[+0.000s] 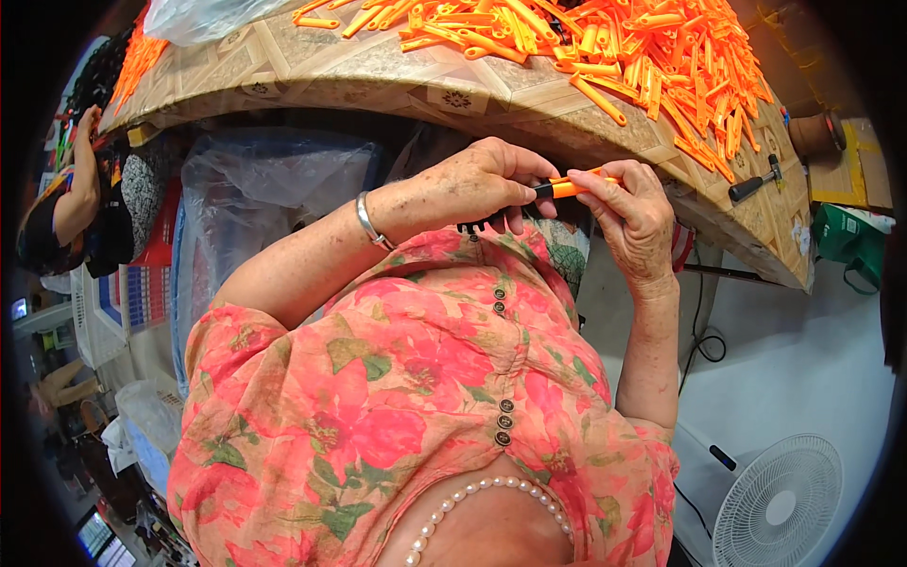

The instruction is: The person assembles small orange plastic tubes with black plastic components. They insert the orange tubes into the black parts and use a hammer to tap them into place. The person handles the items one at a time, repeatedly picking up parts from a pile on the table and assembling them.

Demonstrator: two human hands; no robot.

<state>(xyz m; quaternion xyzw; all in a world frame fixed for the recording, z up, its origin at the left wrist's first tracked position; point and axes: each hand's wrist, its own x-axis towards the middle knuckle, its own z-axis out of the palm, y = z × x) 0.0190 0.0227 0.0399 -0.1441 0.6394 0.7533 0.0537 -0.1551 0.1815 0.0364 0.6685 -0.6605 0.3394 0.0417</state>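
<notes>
left hand (493,181): we see its fingers drawn narrow, holding the black end (543,191) beside an orange handle (571,188).
right hand (631,213): we see thumb and fingertips pinching the orange handle.
orange handle: between the 2 hands, over the lap, just off the table's near edge.
black toothed piece (480,226): just below the left hand; we cannot tell whether it joins the handle.
table (416,90): we find a large heap of orange handles (694,71) on its right half, and 1 hammer (756,179) near the right edge.
left wrist: 1 silver bracelet (367,221).
floor at right: 1 white fan (779,507).
far left: we see another person's arm (79,194).
</notes>
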